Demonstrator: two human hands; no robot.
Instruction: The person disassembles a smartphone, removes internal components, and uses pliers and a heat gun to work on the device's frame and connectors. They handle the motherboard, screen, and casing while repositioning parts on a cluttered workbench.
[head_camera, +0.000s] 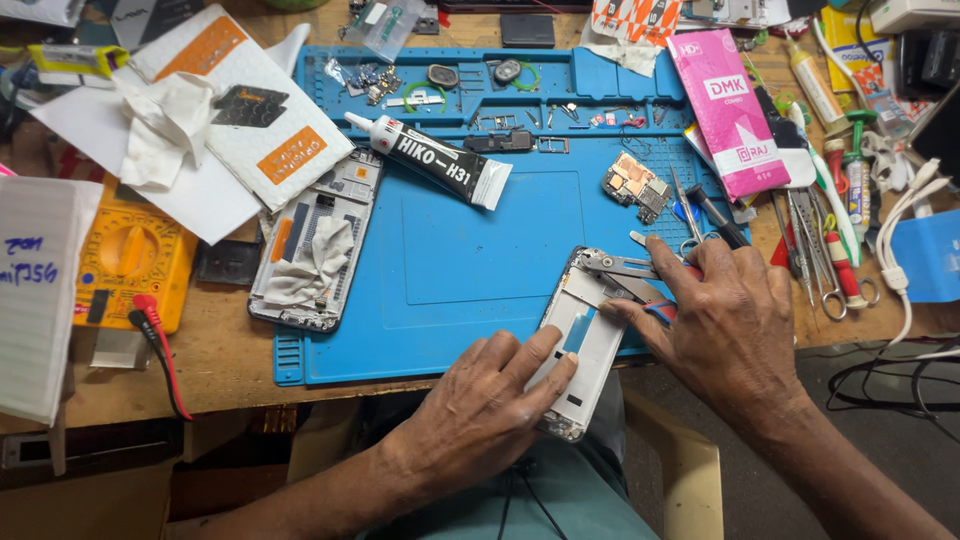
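The left hand (490, 395) lies flat, fingers spread, pressing a white phone frame (580, 335) at the near edge of the blue mat (470, 250). The right hand (725, 320) curls around small pliers (625, 270), gripping them, with their tip resting on the frame's top end.

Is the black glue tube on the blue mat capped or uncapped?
Capped: the glue tube lies flat on the blue mat, its white cap covering the nozzle.
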